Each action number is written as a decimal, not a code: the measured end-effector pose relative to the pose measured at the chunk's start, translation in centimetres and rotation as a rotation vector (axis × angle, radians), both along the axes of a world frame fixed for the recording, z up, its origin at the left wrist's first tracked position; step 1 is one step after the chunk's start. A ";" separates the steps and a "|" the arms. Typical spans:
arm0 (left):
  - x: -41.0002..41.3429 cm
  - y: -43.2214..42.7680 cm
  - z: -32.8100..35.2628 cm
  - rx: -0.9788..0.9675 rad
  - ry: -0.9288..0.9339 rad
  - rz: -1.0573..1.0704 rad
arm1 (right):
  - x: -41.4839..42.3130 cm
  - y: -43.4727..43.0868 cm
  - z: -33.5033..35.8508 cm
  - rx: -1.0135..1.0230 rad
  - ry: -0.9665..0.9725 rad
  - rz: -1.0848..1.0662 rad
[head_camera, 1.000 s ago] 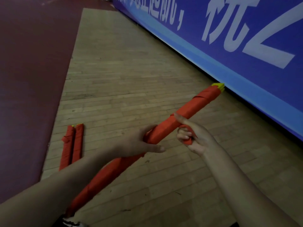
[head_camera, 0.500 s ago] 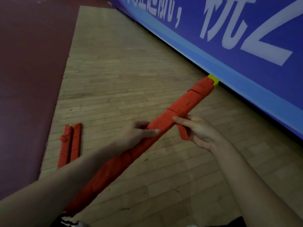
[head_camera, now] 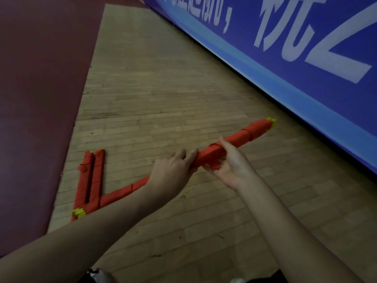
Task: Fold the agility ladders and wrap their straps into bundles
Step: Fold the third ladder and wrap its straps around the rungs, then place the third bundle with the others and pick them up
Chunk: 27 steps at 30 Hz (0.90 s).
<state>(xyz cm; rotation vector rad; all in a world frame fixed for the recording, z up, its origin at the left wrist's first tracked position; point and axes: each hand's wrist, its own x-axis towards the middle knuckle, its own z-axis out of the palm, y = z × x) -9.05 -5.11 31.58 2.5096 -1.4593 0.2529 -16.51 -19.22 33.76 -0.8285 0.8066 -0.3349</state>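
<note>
- Left hand (head_camera: pixel 173 170) clasps the folded ladder (head_camera: pixel 244 135), held slantwise at centre, steadying it.
- Right hand (head_camera: pixel 232 168) pinches its loose strap (head_camera: pixel 215 166) underneath, apparently for wrapping.
- Two finished bundles (head_camera: pixel 91 176) lie left.

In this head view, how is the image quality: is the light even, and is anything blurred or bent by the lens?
Head view: the light is dim and flat, without glare; the dark red mat at left shows almost no detail. Head view: the lower edge of the blue banner bows, a wide-angle effect. Head view: the held bundle, left hand and right hand look slightly soft.
</note>
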 end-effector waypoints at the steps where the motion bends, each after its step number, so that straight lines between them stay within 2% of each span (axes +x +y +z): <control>1: -0.1 0.0 -0.2 0.013 -0.024 -0.015 | 0.1 0.0 0.0 0.018 0.007 -0.009; 4: -0.7 -0.1 -0.7 0.024 -0.039 -0.050 | 0.5 -0.2 -0.6 -0.003 0.038 -0.071; 7: -0.6 0.1 -1.0 -0.039 0.119 -0.090 | 0.6 -0.7 -0.9 -0.025 0.031 -0.090; 9: -0.2 -0.1 -0.8 -0.103 0.339 -0.099 | 0.5 -1.2 -0.8 -0.021 0.000 -0.095; 12: 1.0 -0.4 -0.6 -0.160 0.820 0.005 | 0.5 -1.8 -0.8 -0.053 -0.047 -0.099; 14: 1.8 -0.1 -0.9 -0.129 1.120 0.064 | 0.7 -1.9 -1.0 -0.072 -0.070 -0.082; 16: 2.3 0.4 -1.5 -0.068 1.272 0.041 | 1.1 -1.8 -1.3 -0.072 -0.084 -0.062; 21: 3.8 1.5 -2.7 -0.138 1.522 0.070 | 3.1 -0.5 -2.5 -0.056 -0.086 -0.070; 27: 8.7 1.8 -4.9 -0.152 1.516 0.225 | 9.3 1.0 -5.0 -0.056 -0.004 -0.182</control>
